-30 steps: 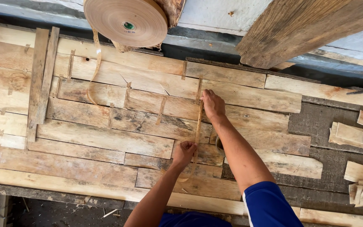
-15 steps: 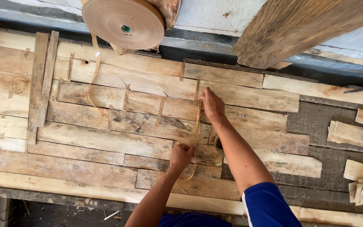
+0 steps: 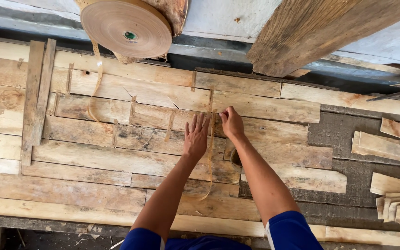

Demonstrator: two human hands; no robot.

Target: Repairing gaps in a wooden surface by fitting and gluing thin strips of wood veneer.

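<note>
The right hand (image 3: 231,122) is closed in a pinch, thumb and fingertips gripping the top end of a thin tan strip of tape (image 3: 210,153). From that pinch the strip runs straight down toward the person, over the seam between two sheets, and curls at its low end near the front edge of the work. The left hand (image 3: 196,137) lies just to the left of the pinch, open and flat, palm down, fingers spread and pointing away from the person; it holds nothing and presses on the wood sheets (image 3: 130,159) right beside the strip, its fingers almost touching the tape's edge.

Under both hands is a patchwork of thin, rough wood pieces laid edge to edge on a dark table (image 3: 348,134), whose bare surface shows to the right of the right forearm. Short tan strips already cross several seams to the left of and above the hands.

Up and to the left of the grip, well apart from it, a big roll of the same tan tape (image 3: 126,28) hangs above the work, a loose tail dropping from it onto the sheets. Up and to the right, a heavy weathered beam (image 3: 320,32) slants across the top. Far to the right of the right hand lies a small stack of cut wood pieces (image 3: 396,203). Two narrow slats (image 3: 38,92) lie upright across the sheets far to the left. Both arms come out of blue sleeves at the bottom.
</note>
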